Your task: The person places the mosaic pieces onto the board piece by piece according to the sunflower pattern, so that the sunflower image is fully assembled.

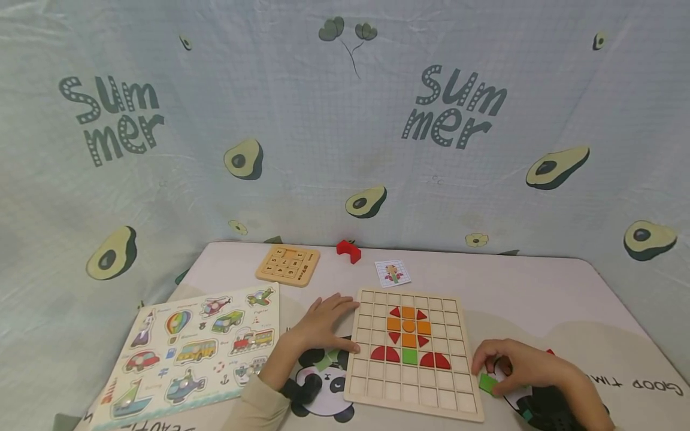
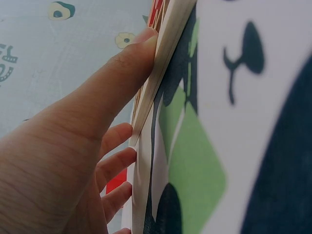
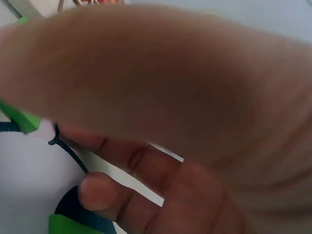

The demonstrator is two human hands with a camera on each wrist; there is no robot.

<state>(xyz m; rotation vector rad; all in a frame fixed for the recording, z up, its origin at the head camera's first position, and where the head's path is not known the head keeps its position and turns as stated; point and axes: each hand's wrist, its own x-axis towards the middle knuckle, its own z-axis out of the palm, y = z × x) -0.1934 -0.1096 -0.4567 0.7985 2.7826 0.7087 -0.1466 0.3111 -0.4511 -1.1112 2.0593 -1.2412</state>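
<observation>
My right hand pinches a green square block at the right edge of the wooden grid board. In the right wrist view the thumb side hides most of the block. My left hand rests against the board's left edge, fingers spread and thumb touching the rim, as the left wrist view shows. On the board lie orange squares round an orange disc, small red triangles, red quarter-round pieces and one green square.
A printed pattern card lies behind the board, near a red arch block. Further left are a wooden number slide puzzle and a vehicle picture puzzle. A bit of red shows behind my right hand.
</observation>
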